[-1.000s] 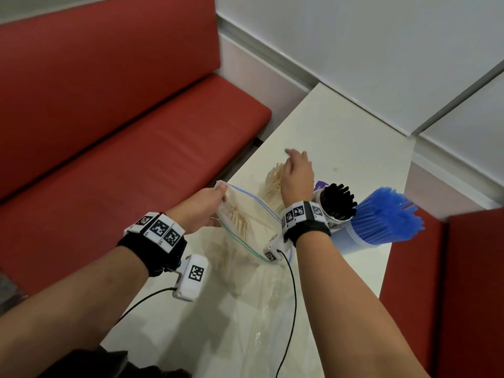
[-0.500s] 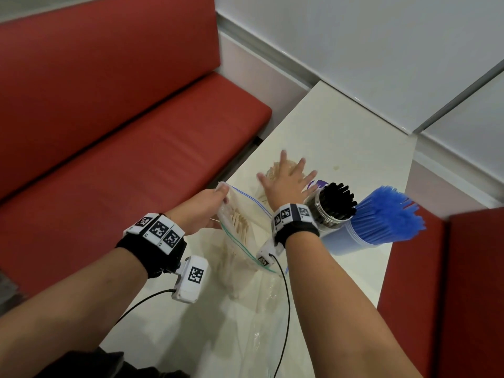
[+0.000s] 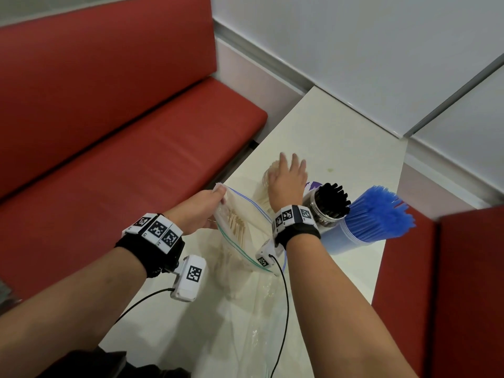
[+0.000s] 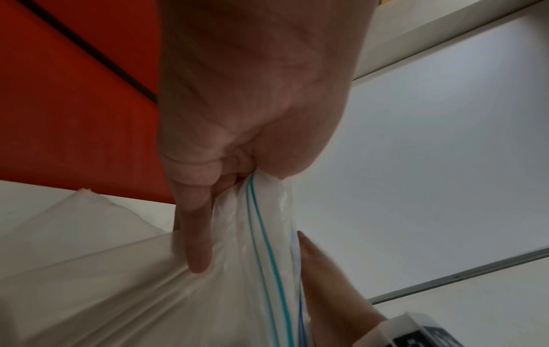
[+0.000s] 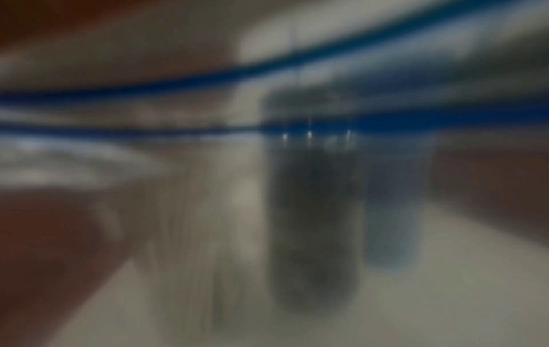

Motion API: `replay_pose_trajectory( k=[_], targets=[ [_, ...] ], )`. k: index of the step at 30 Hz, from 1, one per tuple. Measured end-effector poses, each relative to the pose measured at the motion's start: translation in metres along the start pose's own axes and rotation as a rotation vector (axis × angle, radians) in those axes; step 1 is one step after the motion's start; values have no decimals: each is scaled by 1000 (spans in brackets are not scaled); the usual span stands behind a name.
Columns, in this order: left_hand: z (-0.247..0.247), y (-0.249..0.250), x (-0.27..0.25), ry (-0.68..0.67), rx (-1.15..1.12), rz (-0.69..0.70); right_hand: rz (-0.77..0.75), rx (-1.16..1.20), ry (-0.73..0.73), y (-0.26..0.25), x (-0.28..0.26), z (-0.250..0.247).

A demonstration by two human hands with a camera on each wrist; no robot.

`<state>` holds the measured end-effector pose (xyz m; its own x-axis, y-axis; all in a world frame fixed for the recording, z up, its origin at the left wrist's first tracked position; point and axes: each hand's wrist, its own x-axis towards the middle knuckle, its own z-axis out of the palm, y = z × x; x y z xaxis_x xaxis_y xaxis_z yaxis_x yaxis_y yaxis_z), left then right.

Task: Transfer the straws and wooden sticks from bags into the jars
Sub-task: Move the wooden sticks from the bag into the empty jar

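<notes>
My left hand (image 3: pixel 203 210) pinches the upper edge of a clear zip bag (image 3: pixel 240 236) that holds wooden sticks (image 3: pixel 236 227); the left wrist view shows the bag's edge (image 4: pixel 261 211) pinched between thumb and curled fingers. My right hand (image 3: pixel 287 181) hovers flat, fingers spread, over a jar of wooden sticks (image 3: pixel 266 177), which it mostly hides. Right of it stand a jar of black straws (image 3: pixel 328 204) and a jar of blue straws (image 3: pixel 373 216). The right wrist view is motion-blurred, showing only dim shapes of jars.
The white table (image 3: pixel 341 137) runs away from me toward a pale wall. A red bench (image 3: pixel 122 159) lies along its left side and a red seat back (image 3: pixel 463 282) rises at the right. Another clear bag (image 3: pixel 261 336) lies flat near me.
My right hand opened from a curled pose over the stick jar to flat, spread fingers, and shifted slightly left. The left hand kept hold of the bag's edge.
</notes>
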<state>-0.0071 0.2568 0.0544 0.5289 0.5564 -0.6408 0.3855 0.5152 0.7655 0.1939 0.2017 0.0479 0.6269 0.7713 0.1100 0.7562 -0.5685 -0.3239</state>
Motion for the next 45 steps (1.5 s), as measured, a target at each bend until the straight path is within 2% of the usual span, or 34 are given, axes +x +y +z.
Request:
replay_pose_trajectory(
  k=[2,3,5,8,9,10,11,13,15,16,17,19,22,26,28,31,35,41,45],
  targets=[
    [1,1,-4,-7,15,6,11,-116,-248,3,-10,5],
    [1,2,-7,-9,17,8,14,-96,-286,3,-12,1],
    [2,3,-11,-19,14,15,21,44,-192,-2,-11,-20],
    [2,3,-20,-55,27,23,5,453,168,-19,-18,-62],
    [3,3,-23,-74,38,29,10,613,230,-26,-26,-76],
    [3,2,-22,-74,50,28,24,746,186,-34,-35,-86],
    [4,1,-23,-60,59,30,22,817,64,-41,-48,-92],
    [6,-1,-28,-20,64,39,18,774,-312,-51,-77,-88],
    [8,-5,-32,-10,60,35,38,431,-687,-51,-104,-66],
    [8,-7,-35,-25,53,25,53,204,-803,-49,-118,-52],
    [9,-10,-37,-56,44,13,82,39,-852,-46,-132,-36],
    [10,-16,-41,-141,32,-5,168,-41,-805,-40,-156,-10],
    [12,-25,-48,-202,22,-28,235,52,-593,-39,-178,15],
    [13,-29,-55,-239,62,-30,275,378,-349,-50,-193,22],
    [11,-28,-59,-243,67,-28,327,561,-279,-51,-198,16],
    [7,-24,-63,-222,49,-15,344,531,-305,-46,-196,5],
    [6,-17,-67,-176,25,12,271,495,-274,-43,-180,-18],
    [9,-13,-69,-128,1,27,196,630,-174,-46,-168,-50],
    [12,-15,-68,-134,9,-2,254,752,-247,-45,-180,-39]
  ],
)
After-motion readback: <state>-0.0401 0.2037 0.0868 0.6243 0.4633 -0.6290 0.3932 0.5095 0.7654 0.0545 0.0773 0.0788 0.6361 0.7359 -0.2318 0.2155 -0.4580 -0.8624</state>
